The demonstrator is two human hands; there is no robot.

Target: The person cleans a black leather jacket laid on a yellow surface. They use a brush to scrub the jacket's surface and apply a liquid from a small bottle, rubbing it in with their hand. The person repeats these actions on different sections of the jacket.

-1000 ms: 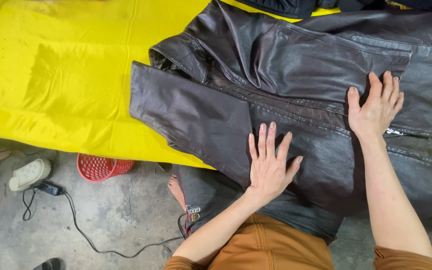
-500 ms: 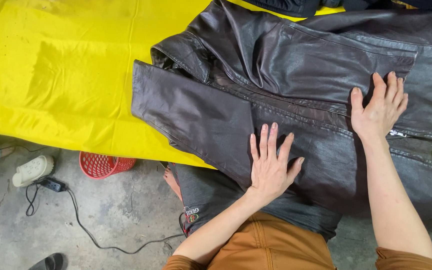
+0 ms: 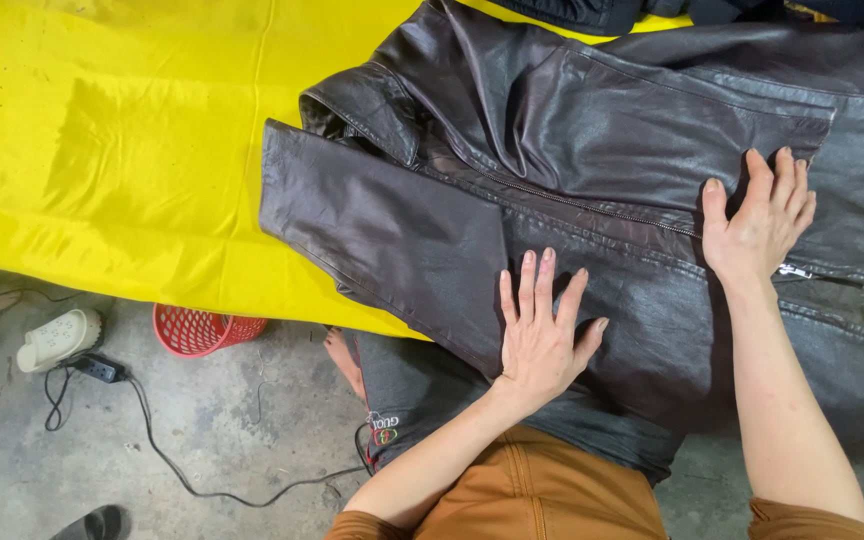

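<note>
Both hands lay flat, fingers spread, gripping nothing, on the dark brown leather jacket [image 3: 572, 190] spread over the yellow cloth-covered table [image 3: 132, 150]. The left hand [image 3: 540, 335] pressed its near edge; the right hand [image 3: 760, 222] rested well apart, beside the zip.

A workshop: stained concrete floor [image 3: 202, 440], trailing power cable [image 3: 167, 460], yellow-covered worktable [image 3: 132, 150].
</note>
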